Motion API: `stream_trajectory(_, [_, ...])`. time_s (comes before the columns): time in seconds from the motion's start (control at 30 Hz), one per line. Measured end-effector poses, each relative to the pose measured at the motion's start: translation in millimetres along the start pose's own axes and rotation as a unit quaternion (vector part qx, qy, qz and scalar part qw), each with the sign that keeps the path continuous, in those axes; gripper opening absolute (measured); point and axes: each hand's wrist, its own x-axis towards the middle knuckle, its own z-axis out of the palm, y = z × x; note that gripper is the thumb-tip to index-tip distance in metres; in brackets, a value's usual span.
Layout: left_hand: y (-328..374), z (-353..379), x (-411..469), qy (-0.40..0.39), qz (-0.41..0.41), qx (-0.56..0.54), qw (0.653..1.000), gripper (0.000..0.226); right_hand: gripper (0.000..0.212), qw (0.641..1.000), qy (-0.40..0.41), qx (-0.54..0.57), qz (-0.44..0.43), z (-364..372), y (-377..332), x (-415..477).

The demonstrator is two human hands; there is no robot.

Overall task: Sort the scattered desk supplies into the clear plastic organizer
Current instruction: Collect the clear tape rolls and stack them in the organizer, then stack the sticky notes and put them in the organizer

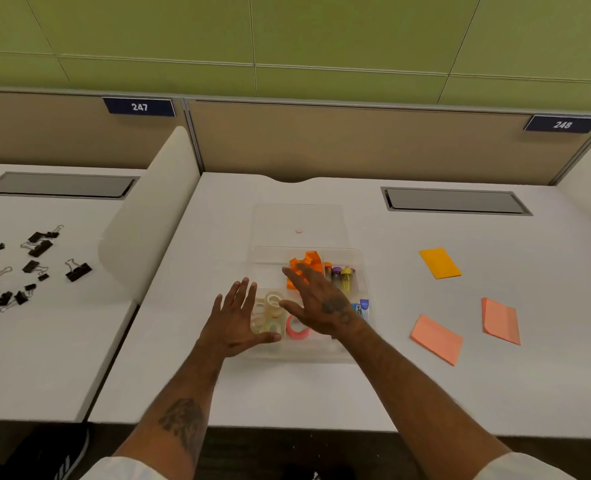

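The clear plastic organizer (359, 258) sits mid-desk. Inside it lie clear tape rolls (274, 300), a pink tape roll (295, 329), an orange clump of supplies (309, 262), small capped tubes (342, 277) and a blue-white item (362, 308). My left hand (233, 320) hovers at the organizer's left edge, fingers spread, empty. Over the organizer's middle, my right hand (318, 303) is held flat and open, covering part of the contents. Three sticky-note pads lie on the desk to the right: a yellow-orange pad (440, 263) and two salmon pads (437, 338) (501, 320).
The organizer's clear lid (297, 223) lies flat behind it. Several black binder clips (37, 249) are scattered on the neighbouring desk to the left, past a white divider (155, 202). A grey cable hatch (455, 200) is set into the desk's back right.
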Motion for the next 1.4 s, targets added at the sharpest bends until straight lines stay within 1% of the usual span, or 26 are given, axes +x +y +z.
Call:
stream_trajectory(0.17, [14.3, -5.0, 10.3, 0.031, 0.03, 0.006, 0.999, 0.128, 0.074, 0.998, 0.012, -0.017, 0.056, -8.3, 26.2, -19.9])
stream_trajectory(0.33, [49.6, -8.4, 31.6, 0.027, 0.081, 0.004, 0.996, 0.124, 0.074, 0.987, 0.002, -0.08, 0.139, -18.6, 64.1, -50.0])
stream_trajectory(0.43, [82.1, -12.1, 44.4, 0.015, 0.114, -0.004, 0.993, 0.126, 0.073, 0.979, -0.003, -0.094, 0.18, -26.9, 94.7, -71.0])
stream_trajectory(0.53, [120.5, -11.9, 58.0, 0.033, 0.149, 0.009, 0.988, 0.122, 0.072, 0.971, 0.009, -0.091, 0.222, -37.7, 125.8, -92.9])
stream_trajectory(0.6, [148.1, -10.6, 69.0, 0.034, 0.166, -0.005, 0.986, 0.119, 0.071, 0.965, 0.009, -0.09, 0.247, -45.2, 146.8, -107.6])
stream_trajectory(0.8, [235.9, 3.3, 99.1, 0.006, 0.212, -0.018, 0.977, 0.116, 0.069, 0.958, 0.001, -0.103, 0.267, -66.7, 213.0, -154.2])
stream_trajectory(0.9, [272.8, 14.5, 108.8, -0.011, 0.224, -0.019, 0.974, 0.117, 0.07, 0.954, -0.025, -0.103, 0.281, -73.9, 252.5, -176.2])
stream_trajectory(1.07, [317.2, 29.8, 118.1, -0.066, 0.23, -0.005, 0.971, 0.116, 0.071, 0.946, -0.066, -0.087, 0.304, -81.0, 307.4, -204.6])
stream_trajectory(1.17, [333.3, 37.9, 120.3, -0.093, 0.227, 0.003, 0.97, 0.12, 0.074, 0.939, -0.099, -0.058, 0.325, -83.8, 331.5, -215.3])
stream_trajectory(1.27, [343.3, 43.8, 121.9, -0.13, 0.224, 0.018, 0.966, 0.129, 0.077, 0.929, -0.157, -0.034, 0.334, -88.1, 352.7, -219.8])
stream_trajectory(1.4, [352.9, 47.9, 125.2, -0.17, 0.227, 0.05, 0.958, 0.127, 0.077, 0.914, -0.201, 0.006, 0.353, -95.0, 373.5, -216.8])
